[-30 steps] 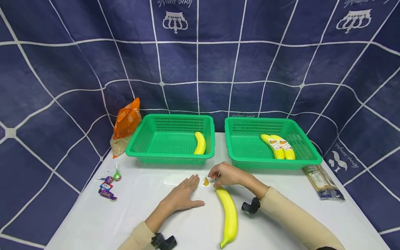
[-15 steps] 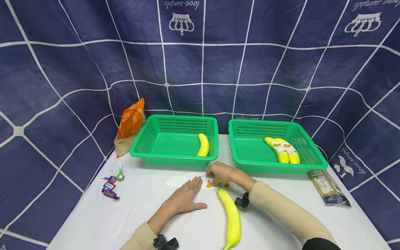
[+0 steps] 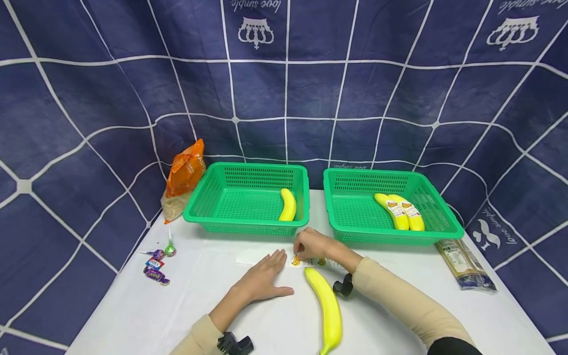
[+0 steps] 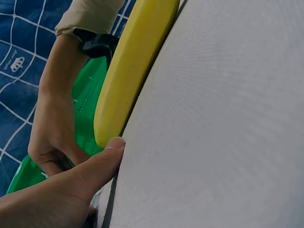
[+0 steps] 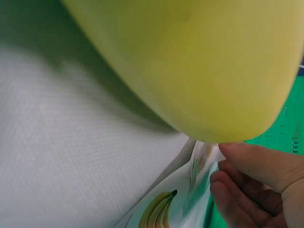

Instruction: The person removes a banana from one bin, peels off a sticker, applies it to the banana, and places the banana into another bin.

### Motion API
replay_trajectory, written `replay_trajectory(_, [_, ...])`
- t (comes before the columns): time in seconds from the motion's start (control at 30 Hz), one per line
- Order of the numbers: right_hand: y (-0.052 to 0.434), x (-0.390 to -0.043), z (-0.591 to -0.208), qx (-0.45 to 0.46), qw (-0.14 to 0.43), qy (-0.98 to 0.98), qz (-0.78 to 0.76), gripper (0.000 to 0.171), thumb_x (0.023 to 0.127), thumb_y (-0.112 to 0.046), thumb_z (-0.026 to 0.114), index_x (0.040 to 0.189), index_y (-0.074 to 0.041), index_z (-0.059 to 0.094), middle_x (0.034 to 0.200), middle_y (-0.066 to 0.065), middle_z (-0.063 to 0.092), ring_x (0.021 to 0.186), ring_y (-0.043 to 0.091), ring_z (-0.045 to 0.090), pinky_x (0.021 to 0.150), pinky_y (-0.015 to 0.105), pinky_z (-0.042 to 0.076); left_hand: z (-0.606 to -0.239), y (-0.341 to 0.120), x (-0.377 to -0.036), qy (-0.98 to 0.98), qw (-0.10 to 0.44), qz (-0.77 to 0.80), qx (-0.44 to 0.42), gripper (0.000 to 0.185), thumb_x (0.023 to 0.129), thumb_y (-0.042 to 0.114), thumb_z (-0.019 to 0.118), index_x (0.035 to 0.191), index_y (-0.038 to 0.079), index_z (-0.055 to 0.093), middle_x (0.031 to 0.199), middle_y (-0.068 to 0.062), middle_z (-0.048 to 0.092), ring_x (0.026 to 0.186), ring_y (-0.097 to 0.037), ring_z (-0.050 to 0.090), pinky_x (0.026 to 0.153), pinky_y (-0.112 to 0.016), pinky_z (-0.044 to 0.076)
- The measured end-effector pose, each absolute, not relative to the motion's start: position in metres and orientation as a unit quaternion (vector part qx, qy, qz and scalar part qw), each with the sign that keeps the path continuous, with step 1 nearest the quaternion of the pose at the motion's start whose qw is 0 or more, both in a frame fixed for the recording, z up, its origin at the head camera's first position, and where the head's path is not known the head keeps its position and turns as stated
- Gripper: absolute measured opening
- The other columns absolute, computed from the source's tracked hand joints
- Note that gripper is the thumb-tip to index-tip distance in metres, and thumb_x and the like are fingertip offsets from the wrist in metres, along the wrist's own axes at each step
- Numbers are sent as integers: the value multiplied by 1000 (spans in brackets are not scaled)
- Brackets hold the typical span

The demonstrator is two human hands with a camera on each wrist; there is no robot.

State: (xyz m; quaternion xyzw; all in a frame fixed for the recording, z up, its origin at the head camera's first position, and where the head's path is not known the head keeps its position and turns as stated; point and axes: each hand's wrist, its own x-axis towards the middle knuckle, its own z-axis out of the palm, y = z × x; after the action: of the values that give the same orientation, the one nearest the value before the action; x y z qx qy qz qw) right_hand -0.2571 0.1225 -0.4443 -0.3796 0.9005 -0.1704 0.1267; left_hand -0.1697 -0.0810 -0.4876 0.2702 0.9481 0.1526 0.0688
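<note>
right hand (image 3: 316, 245) pinches the banana sticker (image 3: 296, 260) beside the banana (image 3: 327, 308); left hand (image 3: 263, 277) lies flat, fingers straight, on the sticker sheet (image 3: 248, 256).

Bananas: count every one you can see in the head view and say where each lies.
4: one banana in the left basket, two labelled bananas in the right basket, one loose banana on the table.

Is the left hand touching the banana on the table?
Apart. The head view shows bare white table between the left hand, resting flat, and the banana; its thumb stops short of the fruit.
</note>
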Motion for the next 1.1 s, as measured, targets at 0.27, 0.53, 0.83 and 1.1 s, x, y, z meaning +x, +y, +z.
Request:
replay_trajectory(0.27, [127, -257, -443, -381, 120, 896, -192, 5, 82, -15, 79, 82, -10, 77, 76, -5, 72, 67, 0, 58, 64, 15, 50, -488, -78, -170, 948, 73, 149, 271, 102, 79, 74, 58, 150, 4, 35, 159, -12, 31, 148, -26, 29, 121, -43, 26])
replay_trajectory(0.53, [135, -254, -440, -388, 103, 889, -220, 4, 83, -11, 77, 79, -11, 77, 73, -4, 72, 63, -2, 57, 60, 14, 50, -489, -77, -170, 948, 70, 147, 275, 101, 80, 73, 59, 150, 3, 36, 159, -13, 31, 148, -26, 29, 121, -43, 26])
replay_trajectory(0.83, [146, -248, -433, -381, 85, 890, -237, 6, 84, -10, 75, 80, -14, 77, 73, -5, 73, 63, -4, 58, 61, 13, 50, -487, -77, -171, 949, 72, 146, 271, 101, 80, 72, 60, 149, 2, 36, 159, -13, 31, 148, -26, 28, 122, -43, 25])
replay_trajectory(1.1, [159, -238, -426, -374, 49, 890, -257, 5, 86, -12, 74, 82, -13, 77, 76, -4, 74, 67, -3, 60, 63, 13, 51, -489, -80, -170, 949, 77, 158, 260, 102, 80, 71, 61, 149, 1, 35, 160, -13, 29, 149, -27, 27, 122, -43, 25])
